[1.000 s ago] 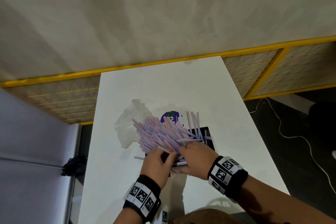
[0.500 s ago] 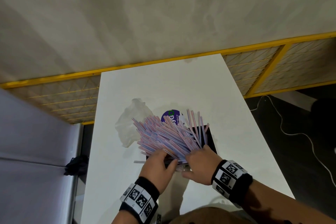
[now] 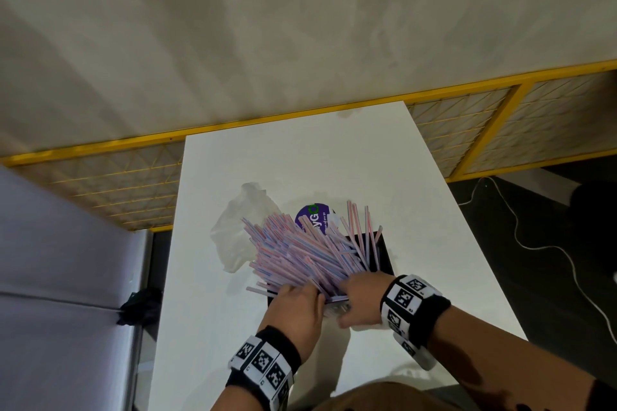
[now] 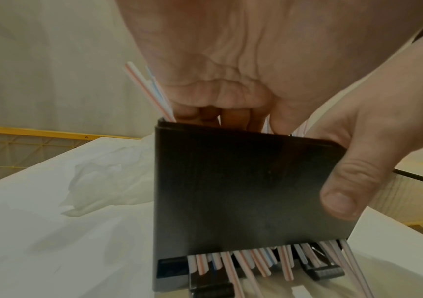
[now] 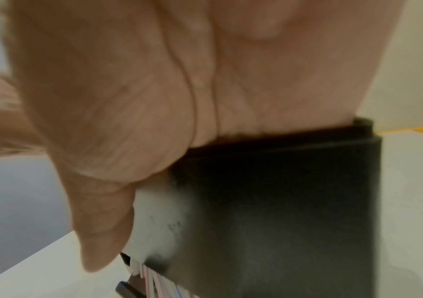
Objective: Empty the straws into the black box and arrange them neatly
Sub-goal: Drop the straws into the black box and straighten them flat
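Observation:
A thick bundle of pink-and-blue striped straws (image 3: 300,253) leans out to the left of the black box (image 3: 384,253) on the white table (image 3: 300,150). My left hand (image 3: 297,307) has its fingers (image 4: 218,113) curled down behind the near wall into the straw ends. My right hand (image 3: 360,294) reaches over the same wall, its thumb (image 4: 340,201) pressed on the outside of the box front (image 4: 243,191) and its fingers hidden inside. Straw ends (image 4: 256,262) poke out of a slot at the box's foot. The right wrist view shows the thumb (image 5: 103,231) against the box (image 5: 281,211).
An empty clear plastic bag (image 3: 237,230) lies left of the box. A round purple label (image 3: 315,218) lies just behind the straws. A yellow mesh fence (image 3: 467,120) runs behind the table, and a white cable (image 3: 534,243) trails on the dark floor at the right.
Both hands have worked the bundle's near ends deeper into the box. More straws now stand up along the box's right side. My right hand slid closer to the near wall.

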{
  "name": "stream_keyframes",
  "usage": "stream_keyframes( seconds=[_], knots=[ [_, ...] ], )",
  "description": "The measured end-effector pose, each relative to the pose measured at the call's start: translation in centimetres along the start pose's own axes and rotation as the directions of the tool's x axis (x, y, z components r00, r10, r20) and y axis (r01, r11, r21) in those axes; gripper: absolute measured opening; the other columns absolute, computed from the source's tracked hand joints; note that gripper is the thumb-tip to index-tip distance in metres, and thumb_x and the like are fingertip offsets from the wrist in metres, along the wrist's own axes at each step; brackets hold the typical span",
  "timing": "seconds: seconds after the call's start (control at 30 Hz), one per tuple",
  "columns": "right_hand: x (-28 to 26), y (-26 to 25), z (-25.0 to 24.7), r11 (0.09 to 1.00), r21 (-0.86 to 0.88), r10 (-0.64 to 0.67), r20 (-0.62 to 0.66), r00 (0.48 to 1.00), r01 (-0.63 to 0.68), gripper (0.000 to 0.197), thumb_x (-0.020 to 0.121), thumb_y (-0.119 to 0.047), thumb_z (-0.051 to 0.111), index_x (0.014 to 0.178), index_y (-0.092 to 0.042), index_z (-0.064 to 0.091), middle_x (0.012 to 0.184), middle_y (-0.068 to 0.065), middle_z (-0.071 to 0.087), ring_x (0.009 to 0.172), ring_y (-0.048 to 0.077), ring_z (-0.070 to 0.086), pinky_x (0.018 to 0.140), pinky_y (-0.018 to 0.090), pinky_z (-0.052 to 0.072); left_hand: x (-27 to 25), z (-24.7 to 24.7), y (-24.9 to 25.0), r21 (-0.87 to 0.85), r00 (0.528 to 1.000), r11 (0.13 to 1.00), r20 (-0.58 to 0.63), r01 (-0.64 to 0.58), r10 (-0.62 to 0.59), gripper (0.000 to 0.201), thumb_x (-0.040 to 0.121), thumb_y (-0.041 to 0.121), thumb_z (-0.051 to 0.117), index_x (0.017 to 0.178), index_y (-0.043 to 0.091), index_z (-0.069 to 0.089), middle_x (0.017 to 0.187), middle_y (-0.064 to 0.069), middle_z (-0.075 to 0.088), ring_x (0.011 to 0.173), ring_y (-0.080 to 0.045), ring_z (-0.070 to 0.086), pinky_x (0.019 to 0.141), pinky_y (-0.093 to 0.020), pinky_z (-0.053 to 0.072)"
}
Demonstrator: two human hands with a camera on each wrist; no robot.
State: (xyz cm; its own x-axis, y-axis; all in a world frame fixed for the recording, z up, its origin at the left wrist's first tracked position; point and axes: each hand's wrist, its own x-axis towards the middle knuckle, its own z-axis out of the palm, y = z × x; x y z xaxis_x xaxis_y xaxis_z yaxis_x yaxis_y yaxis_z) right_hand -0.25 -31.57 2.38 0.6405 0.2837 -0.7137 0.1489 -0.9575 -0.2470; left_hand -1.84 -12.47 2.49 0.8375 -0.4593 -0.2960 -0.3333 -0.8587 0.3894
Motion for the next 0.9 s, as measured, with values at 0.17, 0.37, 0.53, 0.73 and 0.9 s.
stream_keyframes(
  seconds=[0.17,0.37,0.53,0.73,0.9],
  knots=[
    [0.0,-0.1,-0.2,0.999,0.051,0.017,0.052,0.999,-0.019,0.054,0.078,-0.060,0.068,0.107,-0.015,0.064,0.101,0.008,0.069,0.091,0.027,0.067,0.081,0.039,0.058,-0.1,-0.2,0.1,-0.099,0.999,0.995,0.044,0.009,-0.005,0.027,0.108,0.037,0.031,0.105,0.024,0.054,0.104,0.000,0.063,0.094,-0.021,0.056,0.085,-0.035,0.045],
    [0.3,-0.1,0.2,0.990,-0.138,-0.006,-0.063,0.998,-0.003,0.053,0.081,-0.063,0.061,0.110,-0.018,0.063,0.104,0.006,0.070,0.097,0.029,0.065,0.087,0.037,0.053,0.0,-0.4,0.0,-0.178,0.996,0.984,0.086,0.006,0.010,0.019,0.107,0.037,0.033,0.096,0.032,0.046,0.089,0.007,0.053,0.078,-0.015,0.049,0.072,-0.029,0.037],
    [0.6,0.1,0.9,0.997,-0.082,-0.008,-0.146,0.989,-0.004,0.053,0.080,-0.062,0.062,0.112,-0.020,0.059,0.108,0.007,0.068,0.101,0.030,0.063,0.085,0.036,0.052,0.2,0.0,0.0,-0.121,0.997,0.993,0.072,-0.008,0.017,0.024,0.106,0.037,0.034,0.086,0.029,0.044,0.082,0.006,0.051,0.078,-0.020,0.051,0.072,-0.033,0.038],
    [-0.1,0.2,0.9,0.987,-0.153,-0.079,-0.255,0.964,0.041,0.054,0.083,-0.060,0.063,0.118,-0.018,0.058,0.117,0.008,0.064,0.111,0.030,0.061,0.094,0.040,0.050,0.5,0.0,-0.1,-0.024,0.997,0.997,0.043,-0.069,0.070,0.039,0.107,0.039,0.031,0.096,0.020,0.062,0.099,-0.003,0.064,0.096,-0.023,0.055,0.094,-0.038,0.042],
    [-1.9,-0.8,0.6,0.980,-0.175,-0.150,-0.359,0.921,0.092,0.052,0.090,-0.059,0.053,0.122,-0.017,0.056,0.122,0.007,0.060,0.115,0.028,0.054,0.099,0.044,0.041,0.2,0.2,0.2,0.056,0.996,0.994,0.005,-0.089,0.089,0.049,0.109,0.039,0.027,0.098,0.018,0.070,0.101,-0.003,0.067,0.101,-0.022,0.053,0.098,-0.033,0.037]
  ],
)
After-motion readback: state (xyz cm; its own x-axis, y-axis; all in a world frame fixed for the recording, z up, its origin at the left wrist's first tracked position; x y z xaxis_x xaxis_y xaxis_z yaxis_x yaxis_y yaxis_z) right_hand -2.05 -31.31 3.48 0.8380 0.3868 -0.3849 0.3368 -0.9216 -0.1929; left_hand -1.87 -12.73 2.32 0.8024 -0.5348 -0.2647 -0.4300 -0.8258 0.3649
